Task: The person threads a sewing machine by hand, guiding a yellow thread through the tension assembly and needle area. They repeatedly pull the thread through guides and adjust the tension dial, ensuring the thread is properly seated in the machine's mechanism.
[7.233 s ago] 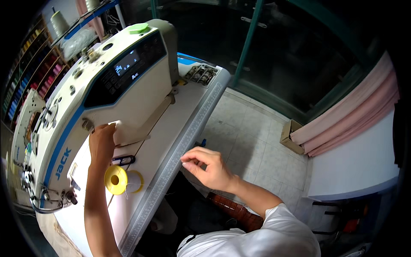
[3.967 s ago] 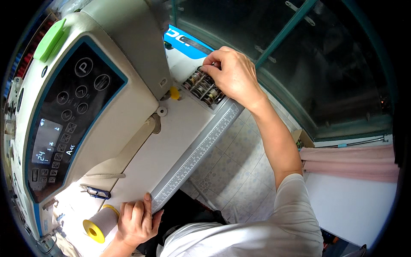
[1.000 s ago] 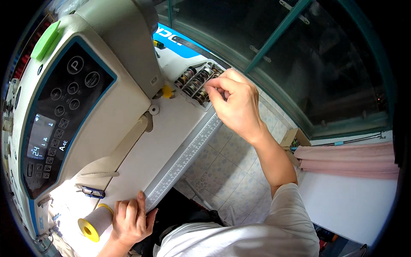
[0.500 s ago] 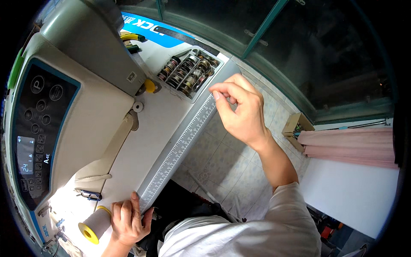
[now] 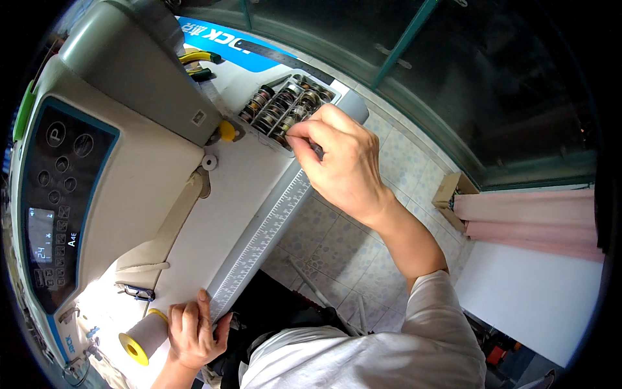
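A white-marked measuring scale [image 5: 256, 243] runs along the grey front edge of the sewing machine table. My right hand [image 5: 340, 159] is closed in a pinch above the far end of the scale, beside the bobbin box [image 5: 285, 110]. Whatever its fingertips hold is too fine to make out. At the scale's near end, my left hand [image 5: 196, 334] rests with curled fingers, the index fingertip and thumb by the table edge. What lies between those fingers is hidden. Just left of this hand, a spool of pale thread [image 5: 150, 334] with yellow ends lies on its side.
The sewing machine [image 5: 129, 175] with its control panel [image 5: 61, 201] fills the left. A small white bobbin [image 5: 209, 162] is near its head. Yellow-handled snips [image 5: 199, 57] and a dark steel ruler [image 5: 278, 57] are farther back. A white table [image 5: 525, 298] stands at right.
My right hand has moved left and slightly nearer, from the far end of the scale to over the bobbin box's near corner, still pinched. My left hand has stayed in place.
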`<state>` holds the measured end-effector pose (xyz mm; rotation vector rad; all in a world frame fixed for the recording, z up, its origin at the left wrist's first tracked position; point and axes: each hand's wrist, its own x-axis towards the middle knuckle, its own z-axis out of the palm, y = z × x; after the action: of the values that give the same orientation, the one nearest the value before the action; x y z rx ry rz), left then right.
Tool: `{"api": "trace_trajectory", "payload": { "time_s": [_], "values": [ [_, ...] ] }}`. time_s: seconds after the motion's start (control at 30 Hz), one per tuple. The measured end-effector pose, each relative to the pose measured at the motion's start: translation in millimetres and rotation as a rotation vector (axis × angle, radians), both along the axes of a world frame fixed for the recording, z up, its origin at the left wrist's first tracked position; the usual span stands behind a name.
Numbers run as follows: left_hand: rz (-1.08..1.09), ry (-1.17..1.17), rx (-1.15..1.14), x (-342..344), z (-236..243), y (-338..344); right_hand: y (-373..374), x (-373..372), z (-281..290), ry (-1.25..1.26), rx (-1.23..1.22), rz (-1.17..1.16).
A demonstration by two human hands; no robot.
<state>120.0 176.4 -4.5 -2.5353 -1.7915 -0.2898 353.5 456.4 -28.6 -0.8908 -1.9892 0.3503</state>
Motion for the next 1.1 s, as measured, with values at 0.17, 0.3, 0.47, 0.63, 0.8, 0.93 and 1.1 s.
{"api": "trace_trajectory", "payload": {
  "time_s": [0.17,0.3,0.47,0.63,0.8,0.93,1.1],
  "values": [
    [0.010,-0.002,0.004,0.5,0.2,0.4,2.4,10.5,1.5,0.082,-0.027,-0.106],
    [-0.006,-0.002,0.024,0.2,-1.0,1.3,3.5,18.1,-1.9,0.082,-0.085,-0.013],
    [0.028,-0.043,-0.053,-0.1,-1.1,-5.0,1.8,16.1,-3.0,0.058,-0.064,0.044],
    [0.031,-0.048,-0.052,0.6,-0.5,-4.5,-0.9,23.0,3.0,0.100,-0.080,0.105],
    [0.034,-0.063,-0.055,1.2,0.1,-3.5,8.8,24.3,2.2,0.044,-0.030,0.011],
    [0.015,-0.050,-0.029,0.9,0.8,-0.9,28.4,24.5,15.3,-0.116,0.094,0.085],
    [0.029,-0.045,-0.027,2.5,1.8,0.0,48.8,22.9,25.1,-0.336,0.260,0.192]
  ]
}}
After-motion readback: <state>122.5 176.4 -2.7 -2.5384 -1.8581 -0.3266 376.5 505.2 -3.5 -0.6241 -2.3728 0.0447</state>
